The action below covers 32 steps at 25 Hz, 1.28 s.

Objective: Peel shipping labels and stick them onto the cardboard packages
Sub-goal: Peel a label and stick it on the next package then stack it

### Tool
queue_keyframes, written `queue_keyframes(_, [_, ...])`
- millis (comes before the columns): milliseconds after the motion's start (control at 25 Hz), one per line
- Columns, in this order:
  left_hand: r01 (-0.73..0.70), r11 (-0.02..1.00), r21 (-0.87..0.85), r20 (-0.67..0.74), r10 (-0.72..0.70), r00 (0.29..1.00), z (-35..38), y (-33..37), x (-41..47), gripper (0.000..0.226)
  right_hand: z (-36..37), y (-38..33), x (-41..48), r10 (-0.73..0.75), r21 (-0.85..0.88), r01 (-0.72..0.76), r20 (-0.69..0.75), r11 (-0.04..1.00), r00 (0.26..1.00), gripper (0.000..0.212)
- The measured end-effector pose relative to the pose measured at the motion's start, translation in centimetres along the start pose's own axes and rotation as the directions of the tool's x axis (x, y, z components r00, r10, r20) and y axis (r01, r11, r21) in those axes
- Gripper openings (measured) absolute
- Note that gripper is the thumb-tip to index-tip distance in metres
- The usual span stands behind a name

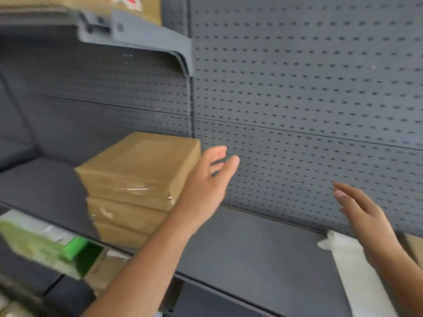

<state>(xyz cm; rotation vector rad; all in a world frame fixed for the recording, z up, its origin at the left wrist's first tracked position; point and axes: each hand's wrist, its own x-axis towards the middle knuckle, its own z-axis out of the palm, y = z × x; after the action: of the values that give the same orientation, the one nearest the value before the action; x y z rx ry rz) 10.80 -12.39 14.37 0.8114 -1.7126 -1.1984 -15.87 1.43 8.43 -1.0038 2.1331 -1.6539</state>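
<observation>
A stack of three taped cardboard packages (137, 175) stands on a dark grey shelf (251, 248), left of centre. My left hand (206, 181) is at the stack's right side with its fingers straight and spread, holding nothing; whether it touches the top box I cannot tell. My right hand (364, 213) hovers open over the right part of the shelf, fingers relaxed, above a white strip of label backing paper (361, 277) that lies on the shelf. The frame is blurred by motion.
A grey pegboard wall (297, 88) backs the shelf. An upper shelf (142, 40) at top left carries another cardboard box (137, 8) with a label. A green and white box (45, 243) sits lower left. A further cardboard edge (414, 248) shows at far right.
</observation>
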Motion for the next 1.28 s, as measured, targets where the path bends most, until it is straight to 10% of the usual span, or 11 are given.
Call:
queue_keyframes(440, [0.181,0.972,0.146,-0.509,-0.083,0.857,-27.1,-6.2,1.1,0.045,25.2,-12.1,-2.2,0.054,0.135,-0.127,0.447,0.983,0.893,0.066])
queue_keyframes(760, [0.490,0.864,-0.115,-0.211,-0.504,0.838,-29.7,-12.6,4.7,0.113,31.7,-13.8,-4.0,0.144,0.208,-0.281,0.503,0.937,0.852,0.034])
queue_keyframes(1280, [0.347,0.930,-0.117,-0.090,-0.358,0.929,-20.3,-8.1,0.8,0.043,19.5,-11.2,-5.0,0.112,0.295,-0.239,0.388,0.925,0.915,0.040])
